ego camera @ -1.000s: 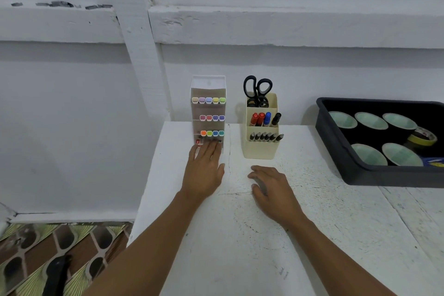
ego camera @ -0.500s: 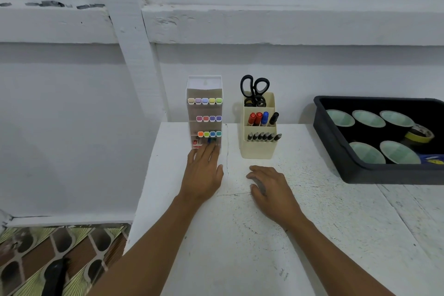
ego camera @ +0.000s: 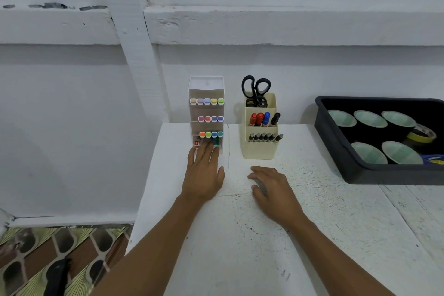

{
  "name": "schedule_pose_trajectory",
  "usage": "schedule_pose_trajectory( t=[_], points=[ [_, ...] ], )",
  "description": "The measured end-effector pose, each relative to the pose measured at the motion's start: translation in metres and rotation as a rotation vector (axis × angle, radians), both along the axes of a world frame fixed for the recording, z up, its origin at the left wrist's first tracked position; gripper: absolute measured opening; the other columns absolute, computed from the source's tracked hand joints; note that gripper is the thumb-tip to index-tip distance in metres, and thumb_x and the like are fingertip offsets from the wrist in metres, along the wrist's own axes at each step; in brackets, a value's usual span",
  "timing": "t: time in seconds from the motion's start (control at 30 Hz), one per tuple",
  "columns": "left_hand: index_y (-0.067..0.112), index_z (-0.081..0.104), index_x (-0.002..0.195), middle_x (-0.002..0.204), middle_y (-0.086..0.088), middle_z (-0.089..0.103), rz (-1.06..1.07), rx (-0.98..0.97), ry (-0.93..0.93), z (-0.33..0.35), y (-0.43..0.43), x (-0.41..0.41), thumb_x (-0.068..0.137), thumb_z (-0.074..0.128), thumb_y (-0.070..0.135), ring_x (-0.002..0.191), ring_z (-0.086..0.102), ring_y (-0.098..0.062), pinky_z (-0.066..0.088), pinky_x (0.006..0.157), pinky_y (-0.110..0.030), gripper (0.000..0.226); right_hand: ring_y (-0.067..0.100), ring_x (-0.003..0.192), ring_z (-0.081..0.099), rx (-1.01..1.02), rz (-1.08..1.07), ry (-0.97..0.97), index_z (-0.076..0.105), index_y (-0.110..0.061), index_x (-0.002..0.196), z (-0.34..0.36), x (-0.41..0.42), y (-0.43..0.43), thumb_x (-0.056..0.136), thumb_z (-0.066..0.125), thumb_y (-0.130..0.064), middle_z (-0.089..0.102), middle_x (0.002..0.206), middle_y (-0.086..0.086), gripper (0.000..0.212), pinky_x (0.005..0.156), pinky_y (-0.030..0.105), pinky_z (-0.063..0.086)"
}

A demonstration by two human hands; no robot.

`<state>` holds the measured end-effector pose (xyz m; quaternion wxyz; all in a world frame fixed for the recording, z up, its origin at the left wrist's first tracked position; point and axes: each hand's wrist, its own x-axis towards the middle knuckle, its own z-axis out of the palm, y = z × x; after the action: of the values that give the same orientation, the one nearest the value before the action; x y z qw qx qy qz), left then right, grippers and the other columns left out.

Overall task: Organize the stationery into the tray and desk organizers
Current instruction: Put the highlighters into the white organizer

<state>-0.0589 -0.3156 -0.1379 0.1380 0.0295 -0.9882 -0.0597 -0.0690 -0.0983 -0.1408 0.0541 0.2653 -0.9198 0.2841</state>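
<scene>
A clear tiered marker holder (ego camera: 206, 94) stands at the table's back left, with three rows of coloured marker caps. My left hand (ego camera: 204, 170) lies flat in front of it, straight fingertips touching its base. A cream desk organizer (ego camera: 258, 149) to its right holds black scissors (ego camera: 255, 89), red, blue and black markers (ego camera: 263, 119) and a row of dark pens (ego camera: 265, 137). My right hand (ego camera: 271, 190) rests palm-down on the table in front of the organizer, holding nothing. A black tray (ego camera: 384, 173) at the right holds several tape rolls (ego camera: 370, 119).
The white table (ego camera: 240, 235) ends at its left edge near my left arm, with patterned floor (ego camera: 48, 259) below. A white wall rises right behind the holders. A yellow tape roll (ego camera: 421, 136) sits in the tray's far right.
Both hands stay where they were. Only the camera view has shifted slightly.
</scene>
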Motion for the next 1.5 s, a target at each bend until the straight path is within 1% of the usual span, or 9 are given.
schedule_pose_trajectory(
  t=[0.07,0.2,0.3,0.53,0.73,0.87,1.07,1.27,1.5],
  points=[
    [0.013,0.029,0.15,0.157,-0.006,0.028,-0.004,-0.014,0.005,-0.0007,-0.001,-0.0002,0.093,0.029,0.046,0.148,0.018,-0.023,0.003,0.121,-0.045,0.065,0.01,0.132,0.042,0.002,0.001,-0.003,0.064,-0.023,0.123,0.0001,0.0001,-0.0002,0.093,0.058,-0.022,0.052,0.141,-0.007,0.03,0.109,0.025,0.022],
    [0.014,0.023,0.152,0.159,-0.005,0.024,0.007,-0.031,-0.015,-0.0007,-0.0008,-0.0001,0.093,0.025,0.047,0.148,0.015,-0.022,0.001,0.121,-0.046,0.067,0.01,0.132,0.042,0.002,0.002,-0.005,0.064,-0.023,0.122,0.0002,-0.0001,-0.0001,0.093,0.058,-0.022,0.052,0.141,-0.008,0.03,0.109,0.026,0.023],
    [0.014,0.02,0.153,0.16,-0.005,0.019,0.039,-0.044,-0.03,-0.0021,-0.0014,-0.0013,0.093,0.022,0.05,0.149,0.01,-0.025,-0.007,0.119,-0.048,0.069,0.011,0.131,0.043,-0.013,0.011,0.003,0.065,-0.022,0.121,0.0005,0.0014,0.0004,0.092,0.06,-0.02,0.054,0.14,-0.006,0.029,0.108,0.026,0.025],
    [0.016,0.015,0.154,0.161,-0.003,0.016,0.04,-0.072,-0.063,-0.0032,-0.003,-0.0016,0.086,0.0,0.055,0.15,0.006,-0.026,-0.006,0.118,-0.054,0.079,0.011,0.131,0.043,-0.011,0.007,0.003,0.065,-0.022,0.121,0.0013,0.0015,-0.0001,0.092,0.06,-0.02,0.054,0.14,-0.006,0.029,0.107,0.025,0.022],
    [0.017,0.011,0.154,0.162,-0.003,0.01,0.1,-0.065,-0.07,-0.003,-0.0025,-0.0011,0.091,0.015,0.057,0.15,0.001,-0.026,-0.006,0.117,-0.055,0.075,0.01,0.131,0.042,-0.02,0.003,-0.01,0.065,-0.023,0.121,0.0007,0.002,0.0002,0.093,0.059,-0.021,0.053,0.141,-0.007,0.029,0.109,0.026,0.023],
    [0.018,0.009,0.154,0.163,-0.003,0.007,0.112,-0.074,-0.077,-0.0022,-0.002,-0.0017,0.089,0.013,0.058,0.15,-0.001,-0.026,-0.008,0.117,-0.054,0.077,0.01,0.132,0.042,-0.02,0.004,-0.014,0.064,-0.023,0.122,0.0004,0.0011,0.0002,0.093,0.059,-0.021,0.052,0.141,-0.007,0.03,0.111,0.03,0.025],
    [0.018,0.008,0.154,0.163,-0.003,0.005,0.092,-0.042,-0.054,-0.0034,-0.0022,-0.0021,0.091,0.018,0.057,0.15,-0.002,-0.025,-0.01,0.118,-0.052,0.076,0.009,0.131,0.042,-0.025,0.007,-0.016,0.064,-0.024,0.122,-0.0004,0.0003,0.0008,0.093,0.059,-0.022,0.052,0.141,-0.008,0.03,0.11,0.028,0.025],
    [0.018,0.011,0.154,0.162,-0.002,0.011,0.088,-0.033,-0.061,-0.005,-0.0035,-0.0015,0.09,0.017,0.056,0.15,0.001,-0.025,-0.005,0.117,-0.056,0.075,0.008,0.13,0.042,-0.034,0.011,-0.008,0.065,-0.023,0.12,-0.001,0.0012,0.0011,0.092,0.059,-0.02,0.054,0.139,-0.008,0.029,0.107,0.026,0.025],
    [0.023,0.012,0.154,0.162,-0.001,0.012,0.076,-0.043,-0.049,-0.0049,-0.0036,-0.0026,0.09,0.012,0.058,0.15,0.003,-0.027,-0.011,0.116,-0.057,0.073,0.007,0.13,0.042,-0.034,0.003,0.001,0.065,-0.023,0.121,-0.0013,0.0018,0.0001,0.092,0.06,-0.019,0.054,0.139,-0.008,0.03,0.106,0.024,0.023]
  ],
)
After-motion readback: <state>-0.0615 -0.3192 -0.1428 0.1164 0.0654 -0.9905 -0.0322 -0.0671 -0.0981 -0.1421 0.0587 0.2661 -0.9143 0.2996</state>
